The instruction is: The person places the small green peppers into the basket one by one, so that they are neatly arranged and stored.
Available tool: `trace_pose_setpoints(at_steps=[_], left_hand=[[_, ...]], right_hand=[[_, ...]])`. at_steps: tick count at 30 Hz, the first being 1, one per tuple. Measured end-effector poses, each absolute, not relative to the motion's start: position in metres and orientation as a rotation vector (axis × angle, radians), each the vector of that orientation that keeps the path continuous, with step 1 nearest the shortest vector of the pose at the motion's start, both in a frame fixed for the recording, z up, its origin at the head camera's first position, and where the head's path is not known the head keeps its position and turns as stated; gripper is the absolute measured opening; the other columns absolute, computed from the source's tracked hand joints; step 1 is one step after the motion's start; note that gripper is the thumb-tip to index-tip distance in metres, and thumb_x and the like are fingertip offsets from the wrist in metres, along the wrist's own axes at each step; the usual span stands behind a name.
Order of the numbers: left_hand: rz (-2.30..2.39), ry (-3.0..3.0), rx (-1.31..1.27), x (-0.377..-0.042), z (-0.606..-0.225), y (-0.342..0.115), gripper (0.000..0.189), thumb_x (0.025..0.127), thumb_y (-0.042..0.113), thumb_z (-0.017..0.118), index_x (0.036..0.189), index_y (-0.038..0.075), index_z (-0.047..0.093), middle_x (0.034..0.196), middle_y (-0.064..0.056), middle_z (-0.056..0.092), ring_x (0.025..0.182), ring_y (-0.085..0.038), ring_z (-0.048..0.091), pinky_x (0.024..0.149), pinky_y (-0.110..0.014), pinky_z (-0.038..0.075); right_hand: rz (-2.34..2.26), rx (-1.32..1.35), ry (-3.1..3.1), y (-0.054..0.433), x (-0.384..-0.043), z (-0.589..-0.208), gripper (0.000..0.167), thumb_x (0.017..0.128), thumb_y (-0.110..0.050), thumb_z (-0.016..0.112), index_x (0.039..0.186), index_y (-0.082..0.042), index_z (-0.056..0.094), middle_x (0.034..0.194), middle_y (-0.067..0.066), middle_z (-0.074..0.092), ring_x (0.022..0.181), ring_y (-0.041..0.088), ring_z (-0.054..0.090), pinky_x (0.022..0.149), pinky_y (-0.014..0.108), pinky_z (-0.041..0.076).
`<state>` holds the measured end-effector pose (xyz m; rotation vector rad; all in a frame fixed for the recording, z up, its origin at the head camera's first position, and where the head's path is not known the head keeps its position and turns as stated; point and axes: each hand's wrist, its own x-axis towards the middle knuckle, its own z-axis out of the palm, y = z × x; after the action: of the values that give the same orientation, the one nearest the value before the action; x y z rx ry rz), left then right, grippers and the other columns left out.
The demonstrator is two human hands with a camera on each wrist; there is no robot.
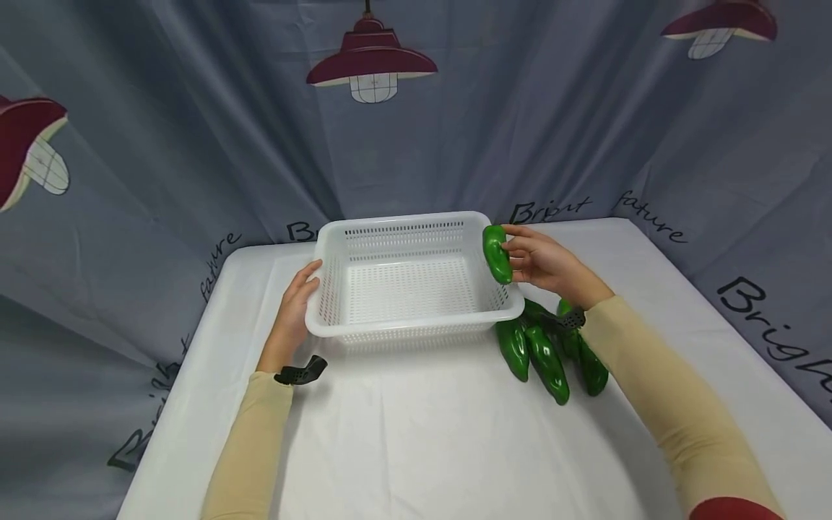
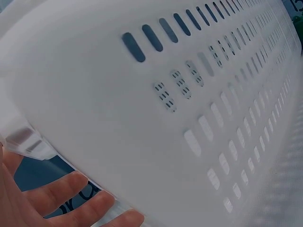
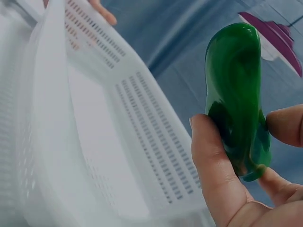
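A white plastic basket [image 1: 409, 289] with slotted walls stands on the table, nothing lying on its visible floor. At its left side, my left hand [image 1: 295, 310] touches the rim with spread, fairly straight fingers [image 2: 90, 210]; the thumb is mostly out of sight. My right hand [image 1: 542, 263] pinches a shiny green pepper [image 1: 497, 254] between thumb and fingers. It holds the pepper upright over the basket's right rim. In the right wrist view the curved pepper [image 3: 234, 90] appears against the curtain. Several more green peppers [image 1: 546, 361] lie beneath the right forearm, partly hidden by it.
A white cloth covers the table [image 1: 403, 433]. Behind and beside it hangs a blue-grey curtain [image 1: 260, 144] printed with red lamps and lettering. Each wrist carries a black strap mount [image 1: 302, 372]. The loose peppers lie close to the basket's front right corner.
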<state>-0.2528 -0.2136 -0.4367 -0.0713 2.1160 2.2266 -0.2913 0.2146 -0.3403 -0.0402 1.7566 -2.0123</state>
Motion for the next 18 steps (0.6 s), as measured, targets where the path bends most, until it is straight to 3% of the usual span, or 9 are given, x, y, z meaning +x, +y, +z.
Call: trace_pose_setpoints(at_steps=[8,18], left_hand=[[2.243,2.097,-0.059,-0.255,-0.439,-0.214,0.052,0.111,0.027,0.030,0.162,0.025,0.025,0.166,-0.005,0.030,0.144,-0.027,0.039,0.114,-0.041,0.037],[2.255,2.089,-0.059,-0.255,-0.438,-0.214,0.052,0.111,0.024,0.029,0.162,0.023,0.024,0.167,-0.005,0.029,0.143,-0.025,0.040,0.113,-0.039,0.039]], right_hand=[[-1.954,-0.051,1.788,0.184,-0.304,-0.349,0.066,0.104,-0.008,0.045,0.163,-0.013,0.016,0.103,-0.003,0.065,0.084,0.010,0.069,0.069,0.028,0.060],[-1.836,-0.067,1.816,0.141,-0.322,-0.357,0.069,0.104,-0.009,0.045,0.164,-0.016,0.013,0.125,0.007,0.050,0.087,0.015,0.067,0.069,0.030,0.059]])
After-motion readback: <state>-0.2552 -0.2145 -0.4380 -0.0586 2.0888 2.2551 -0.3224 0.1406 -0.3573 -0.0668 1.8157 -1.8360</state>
